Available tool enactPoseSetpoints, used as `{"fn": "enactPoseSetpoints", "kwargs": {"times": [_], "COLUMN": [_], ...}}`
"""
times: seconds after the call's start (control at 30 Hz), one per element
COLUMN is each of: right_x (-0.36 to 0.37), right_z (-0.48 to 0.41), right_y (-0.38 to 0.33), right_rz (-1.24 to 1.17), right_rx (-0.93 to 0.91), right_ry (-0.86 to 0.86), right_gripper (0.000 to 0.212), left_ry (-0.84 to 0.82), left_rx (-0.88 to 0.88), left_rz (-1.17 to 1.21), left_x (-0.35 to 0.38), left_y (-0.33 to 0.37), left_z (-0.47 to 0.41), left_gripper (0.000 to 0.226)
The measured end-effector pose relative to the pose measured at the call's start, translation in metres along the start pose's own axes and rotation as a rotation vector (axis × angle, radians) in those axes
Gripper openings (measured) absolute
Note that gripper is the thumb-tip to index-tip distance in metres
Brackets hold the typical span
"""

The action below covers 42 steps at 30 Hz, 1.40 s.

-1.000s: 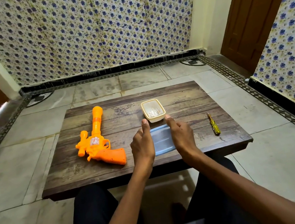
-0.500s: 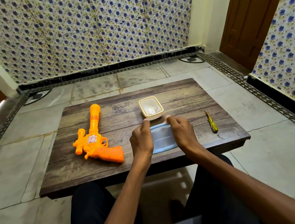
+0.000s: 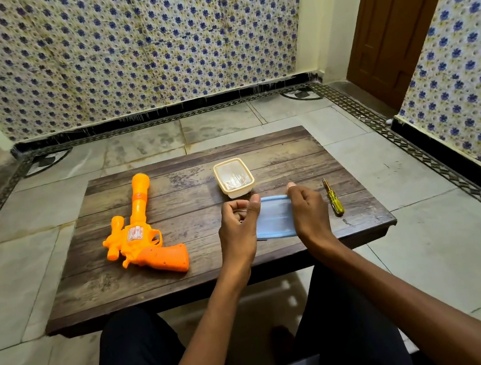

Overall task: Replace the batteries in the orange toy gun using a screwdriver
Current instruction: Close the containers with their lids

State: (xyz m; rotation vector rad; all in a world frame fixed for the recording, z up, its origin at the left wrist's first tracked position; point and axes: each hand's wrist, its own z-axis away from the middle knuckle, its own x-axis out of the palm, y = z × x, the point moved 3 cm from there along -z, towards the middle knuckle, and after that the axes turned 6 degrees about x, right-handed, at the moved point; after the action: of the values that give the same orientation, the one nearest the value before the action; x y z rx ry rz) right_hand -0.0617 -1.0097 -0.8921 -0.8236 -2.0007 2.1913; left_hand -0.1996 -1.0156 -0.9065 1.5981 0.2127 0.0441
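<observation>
Head view | orange toy gun (image 3: 143,241) lies flat on table (image 3: 216,270), left side, untouched | left hand (image 3: 239,227) and right hand (image 3: 308,212) pinch blue lid (image 3: 274,218) by its edges | screwdriver (image 3: 334,199) just beside right hand | gun likely light, stiff, hollow plastic — take it by the grip.

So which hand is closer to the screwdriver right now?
Right. The right hand grips the blue lid just left of the screwdriver, without touching it; the left hand holds the lid's opposite edge, farther away.
</observation>
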Motion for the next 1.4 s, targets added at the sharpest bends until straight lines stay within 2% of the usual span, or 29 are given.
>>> {"fn": "enactPoseSetpoints", "kwargs": {"times": [0.13,0.23,0.3,0.43,0.57,0.77,0.9,1.0,1.17,1.23,1.3,1.4], "right_x": [-0.009,-0.016,-0.022,-0.030,-0.037,-0.037,-0.023,-0.006,0.042,0.063,0.084,0.105], "right_z": [-0.011,-0.017,-0.019,-0.027,-0.033,-0.040,-0.051,-0.069,-0.125,-0.155,-0.185,-0.218], "right_y": [0.008,0.011,0.012,0.023,0.036,0.054,0.064,0.057,0.030,0.017,0.007,0.005], "right_rz": [-0.013,0.045,0.106,0.312,0.311,0.089,-0.047,-0.162,-0.190,-0.159,-0.085,-0.019], "right_rx": [-0.006,0.025,0.014,-0.162,-0.135,0.082,0.276,0.381,0.330,0.267,0.196,0.153], "right_ry": [0.022,-0.026,-0.096,-0.317,-0.509,-0.357,-0.344,-0.341,-0.241,-0.196,-0.187,-0.195], "right_gripper": [0.041,0.041,0.043,0.038,0.028,0.024,0.026,0.028,0.021,0.018,0.019,0.023], "left_ry": [-0.032,-0.035,-0.010,0.050,0.006,-0.080,-0.053,-0.005,0.073,0.050,0.001,-0.002], "left_rx": [0.024,-0.012,-0.049,-0.111,-0.112,-0.234,-0.270,-0.265,-0.248,-0.258,-0.244,-0.169], "left_rz": [0.014,0.039,0.063,0.143,0.156,0.125,0.086,0.078,0.020,-0.067,-0.233,-0.531], "left_x": [0.017,0.027,0.032,0.039,0.046,0.042,0.020,-0.004,-0.020,-0.018,-0.017,-0.022], "left_y": [-0.005,-0.013,-0.020,-0.026,-0.025,-0.029,-0.035,-0.042,-0.063,-0.075,-0.084,-0.082], "left_z": [-0.001,-0.007,-0.012,-0.021,-0.026,-0.025,-0.034,-0.058,-0.141,-0.183,-0.222,-0.253], "left_gripper": [0.040,0.041,0.041,0.042,0.033,0.019,0.016,0.005,0.004,0.015,0.030,0.038]}}
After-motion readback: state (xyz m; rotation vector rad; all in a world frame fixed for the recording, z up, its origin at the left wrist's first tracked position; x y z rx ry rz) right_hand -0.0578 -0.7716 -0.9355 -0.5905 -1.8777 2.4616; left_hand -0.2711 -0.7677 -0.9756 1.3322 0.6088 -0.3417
